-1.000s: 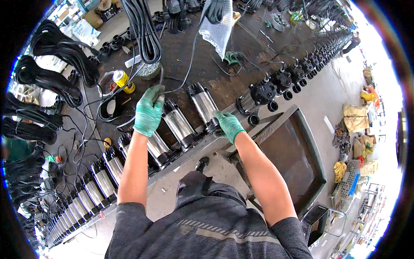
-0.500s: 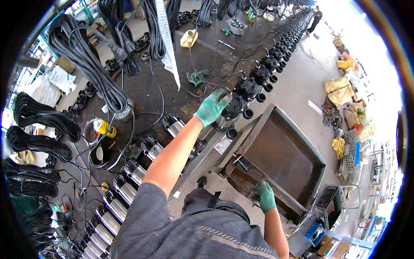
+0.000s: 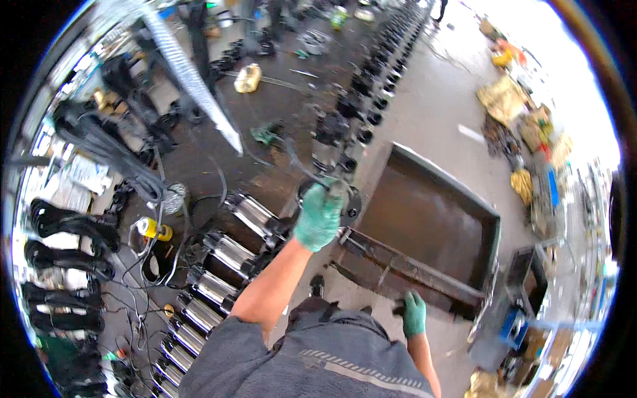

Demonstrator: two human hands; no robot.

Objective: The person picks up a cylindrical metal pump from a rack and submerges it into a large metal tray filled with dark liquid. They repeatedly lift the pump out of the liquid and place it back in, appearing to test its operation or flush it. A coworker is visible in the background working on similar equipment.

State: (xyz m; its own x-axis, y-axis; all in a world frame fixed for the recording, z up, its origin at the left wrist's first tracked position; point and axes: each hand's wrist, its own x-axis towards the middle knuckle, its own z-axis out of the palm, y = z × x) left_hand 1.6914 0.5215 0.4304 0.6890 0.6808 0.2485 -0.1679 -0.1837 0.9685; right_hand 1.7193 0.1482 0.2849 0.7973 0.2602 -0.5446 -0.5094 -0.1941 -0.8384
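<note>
Steel tray (image 3: 431, 222) stands near, at four o'clock of the black-headed pump (image 3: 354, 199); an off-centre one-handed hold could tip the pump against the tray. The pump shows at three o'clock of the left hand's (image 3: 320, 215) curled fingers, grip unconfirmed through blur. Right hand (image 3: 414, 314), five o'clock, is apart; finger state cannot be told.

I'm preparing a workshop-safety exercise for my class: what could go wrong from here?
The left forearm passes close to the row of silver cylinders as the left hand reaches forward; an elbow might knock one. Loose strands beside the black cable coil lie near the yellow can and could snag and tip it. The right hand hangs near the metal cart, so a turn might bump it on the edge.
</note>
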